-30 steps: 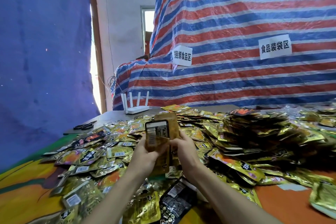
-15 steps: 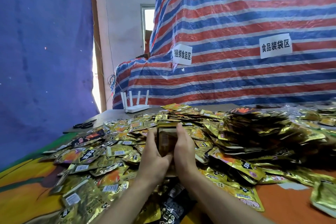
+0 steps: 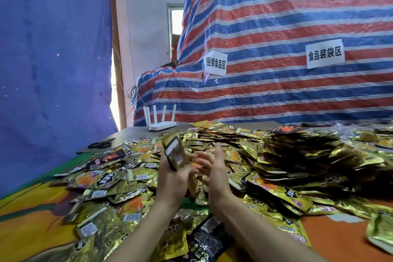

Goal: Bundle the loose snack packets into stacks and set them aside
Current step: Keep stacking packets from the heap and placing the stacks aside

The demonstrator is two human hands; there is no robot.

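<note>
A red, white and blue striped tarp (image 3: 276,27) fills the back and right, with a blue sheet (image 3: 53,59) hanging on the left. Below them a table under an orange and green cloth (image 3: 32,208) carries a wide spread of loose gold snack packets (image 3: 131,178), which rise at the right into a taller, darker heap of packets (image 3: 308,155). Both forearms reach in from the bottom edge over the spread. The left hand (image 3: 172,181) grips a small stack of packets (image 3: 174,153), raised above the loose ones and tilted to the left. The right hand (image 3: 214,168) is just beside it, released, with fingers straight and spread; blur hides whether it touches the stack. Farther back stand a white router (image 3: 161,122) and, left of it, black scissors (image 3: 100,144).
</note>
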